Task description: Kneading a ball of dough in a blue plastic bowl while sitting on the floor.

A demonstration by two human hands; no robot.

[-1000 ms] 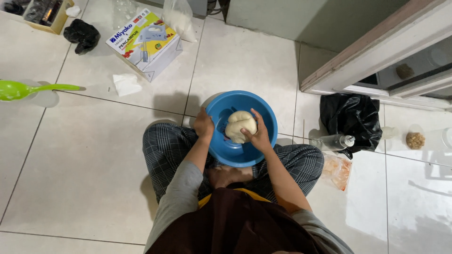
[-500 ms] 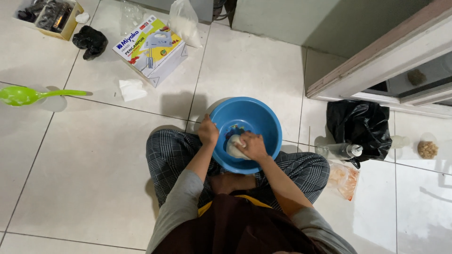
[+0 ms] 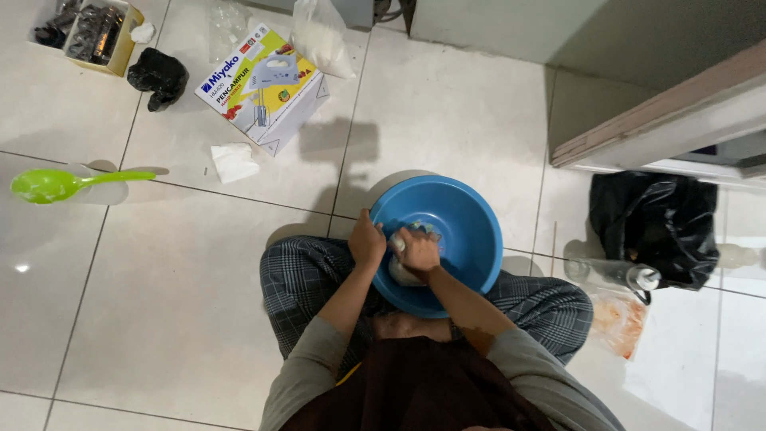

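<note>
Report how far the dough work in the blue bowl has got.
Done: the dough is one pale lump in the blue bowl. In hand: the right hand presses on it while the left hand grips the bowl's rim. Left: I cannot tell how smooth it is; the hands cover most of it.

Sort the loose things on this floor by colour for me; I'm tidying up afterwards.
Blue: 1, bowl
Green: 1, spoon
Black: 2, bag, cloth
White: 2, tissue, printed box
Total: 6
</note>
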